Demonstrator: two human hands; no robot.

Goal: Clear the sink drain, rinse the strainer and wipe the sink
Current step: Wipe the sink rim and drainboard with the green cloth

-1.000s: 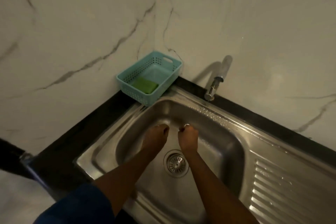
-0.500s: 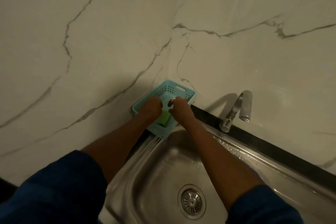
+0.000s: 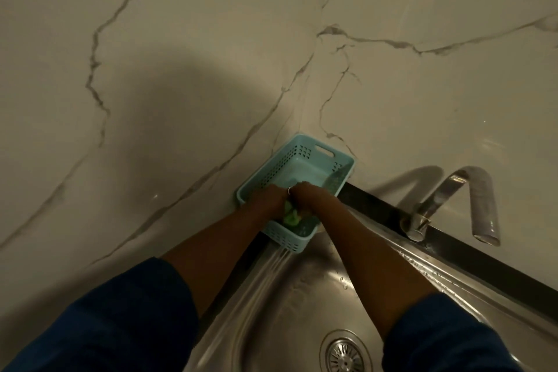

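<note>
sink [image 3: 280, 305] low in view, steel, wet, droplets scattered along the right rim. strainer [image 3: 345, 357] seated in the drain at the bottom edge, well apart from both hands. up in the far corner, a teal basket [image 3: 320, 150] on the dark tabletop [image 3: 377, 205], tucked against the marble wall [image 3: 211, 39], near end right at the sink's rim. left hand [image 3: 267, 201] and right hand [image 3: 311, 197] side by side inside the basket, knuckles close together. fingers [image 3: 279, 194] curled down, gripping the green sponge [image 3: 291, 217] from both sides, scrunching it between the two hands; fingertips hidden underneath. sponge low at the basket's near end, only a crumpled green patch showing between the wrists. tap [image 3: 471, 190] off to the right, standing on the back edge, spout bending down toward the sink. dark blue sleeves [image 3: 105, 320] pushed up, forearms bare, right one crossing over the basin.
</note>
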